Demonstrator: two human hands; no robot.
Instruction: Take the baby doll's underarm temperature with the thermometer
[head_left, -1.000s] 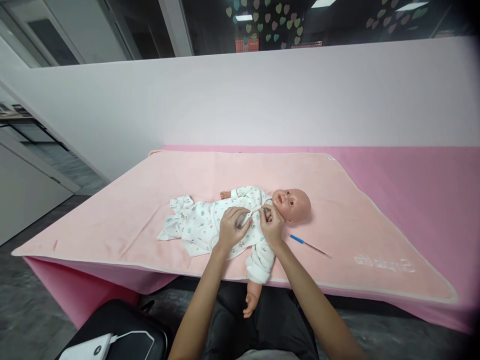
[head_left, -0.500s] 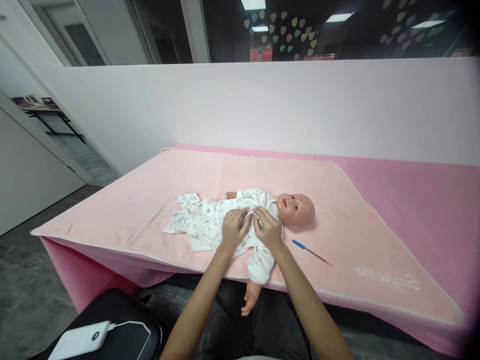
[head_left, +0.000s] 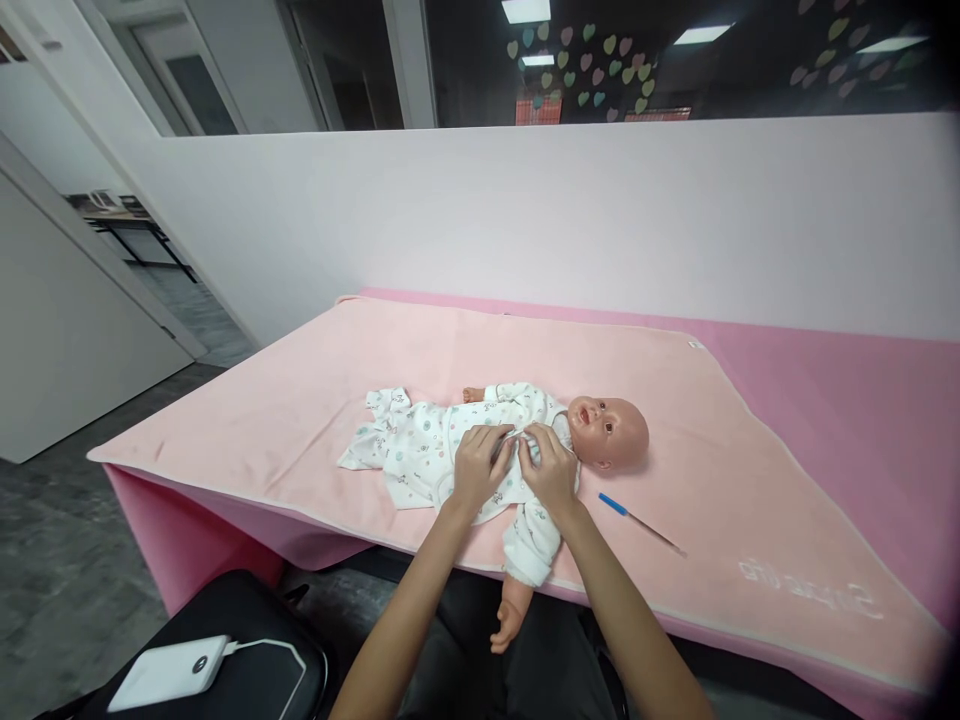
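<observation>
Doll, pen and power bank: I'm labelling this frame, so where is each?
Doll (head_left: 609,432), head view, on its head.
Pen (head_left: 613,502), head view, on its blue grip.
Power bank (head_left: 166,672), head view, on its white top face.

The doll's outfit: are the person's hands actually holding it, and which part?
Both the left hand and right hand pinch the front opening of the printed white garment at the doll's chest.

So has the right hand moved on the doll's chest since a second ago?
Yes. The right hand has slid from beside the doll's chin down the chest toward the left hand.
</observation>
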